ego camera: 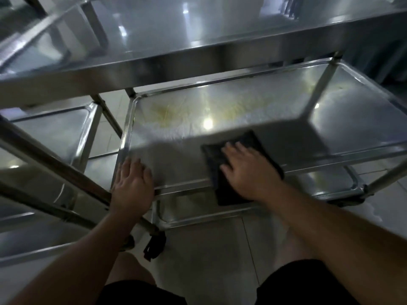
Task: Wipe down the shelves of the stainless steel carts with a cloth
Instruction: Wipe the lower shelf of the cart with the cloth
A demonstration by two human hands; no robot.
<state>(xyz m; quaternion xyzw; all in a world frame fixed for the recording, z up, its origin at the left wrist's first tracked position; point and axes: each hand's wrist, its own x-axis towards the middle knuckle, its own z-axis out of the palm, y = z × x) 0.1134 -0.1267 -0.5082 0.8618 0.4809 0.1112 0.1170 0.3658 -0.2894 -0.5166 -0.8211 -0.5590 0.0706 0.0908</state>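
On the middle shelf of the steel cart, a dark cloth lay flat near the front rim, its near end hanging over the edge. Right hand pressed down on the cloth, fingers straight and spread, nothing gripped. Left hand rested flat on the shelf's front-left corner, fingers extended, over the rim, holding nothing. Yellowish stain sat on the far-left part of the shelf, well apart from the cloth; the near half of the shelf was in shadow. Lower shelf showed below the front rim. 2nd cart stood just beside on the left. Black caster sat at the near-left leg, on the tiled floor. Black shorts showed at the bottom of the view.
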